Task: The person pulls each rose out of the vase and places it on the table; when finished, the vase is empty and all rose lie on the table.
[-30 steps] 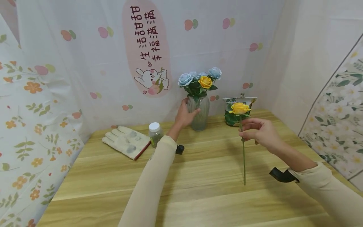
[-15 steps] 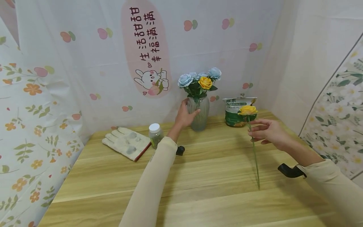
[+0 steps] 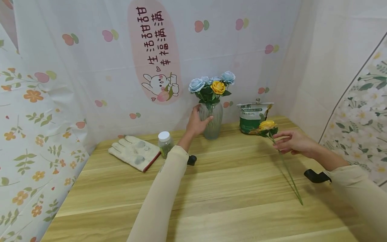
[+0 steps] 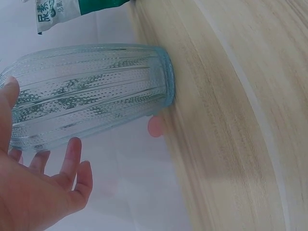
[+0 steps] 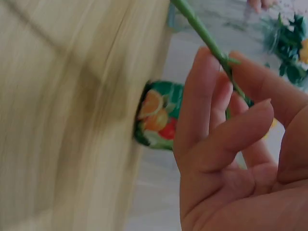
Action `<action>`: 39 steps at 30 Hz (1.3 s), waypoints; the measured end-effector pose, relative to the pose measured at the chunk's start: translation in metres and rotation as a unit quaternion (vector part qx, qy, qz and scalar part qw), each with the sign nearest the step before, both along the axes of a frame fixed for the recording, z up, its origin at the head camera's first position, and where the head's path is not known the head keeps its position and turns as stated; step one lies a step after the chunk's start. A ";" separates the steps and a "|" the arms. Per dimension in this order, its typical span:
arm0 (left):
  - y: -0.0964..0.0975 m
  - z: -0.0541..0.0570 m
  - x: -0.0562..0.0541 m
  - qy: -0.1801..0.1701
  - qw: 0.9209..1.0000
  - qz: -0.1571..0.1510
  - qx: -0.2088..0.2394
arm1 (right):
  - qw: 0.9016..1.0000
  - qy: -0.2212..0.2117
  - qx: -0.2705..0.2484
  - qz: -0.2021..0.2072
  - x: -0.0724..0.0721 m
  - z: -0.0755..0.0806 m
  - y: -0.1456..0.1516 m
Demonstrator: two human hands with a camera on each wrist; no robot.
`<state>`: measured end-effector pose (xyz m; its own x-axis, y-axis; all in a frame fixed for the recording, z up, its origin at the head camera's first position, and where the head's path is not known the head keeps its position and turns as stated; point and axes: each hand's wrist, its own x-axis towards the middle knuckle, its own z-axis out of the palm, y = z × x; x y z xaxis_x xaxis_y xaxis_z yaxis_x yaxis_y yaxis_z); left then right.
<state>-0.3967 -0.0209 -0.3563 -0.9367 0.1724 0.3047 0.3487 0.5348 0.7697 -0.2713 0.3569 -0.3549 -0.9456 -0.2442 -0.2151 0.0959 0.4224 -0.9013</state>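
Observation:
At the back of the table, a ribbed clear glass vase (image 3: 211,122) stands upright with several light blue roses (image 3: 196,85) and one yellow rose (image 3: 218,87) in it. My left hand (image 3: 197,124) grips the vase's left side, thumb on the front; some fingers are hidden behind it in the head view. Farther right, my right hand (image 3: 294,144) pinches the green stem (image 5: 204,33) of a separate yellow rose (image 3: 267,125) below its bloom. This rose leans left, its stem's lower end at the tabletop. In the left wrist view the vase (image 4: 91,91) holds no visible bloom.
Behind the held rose, a green and white pouch (image 3: 251,122) with a clip on top stands at the back right. A white-capped jar (image 3: 165,144) and a cream work glove (image 3: 136,152) lie left of my left forearm. Printed cloth (image 3: 115,74) hangs behind the table (image 3: 211,201).
My right hand has moved right and slightly down with the yellow rose, which has gone from upright to leaning, stem end swung right. My left hand stays on the vase.

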 end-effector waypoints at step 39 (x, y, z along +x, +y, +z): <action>-0.003 0.004 0.000 -0.002 1.000 -0.008 -0.007 | 0.999 -0.034 0.040 -0.014 -0.036 -0.043 0.026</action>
<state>-0.3967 -0.0241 -0.3526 -0.9347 0.1917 0.2993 0.3551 0.5392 0.7637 -0.3077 0.3834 -0.3978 -0.9343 -0.1979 -0.2964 0.1676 0.4900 -0.8554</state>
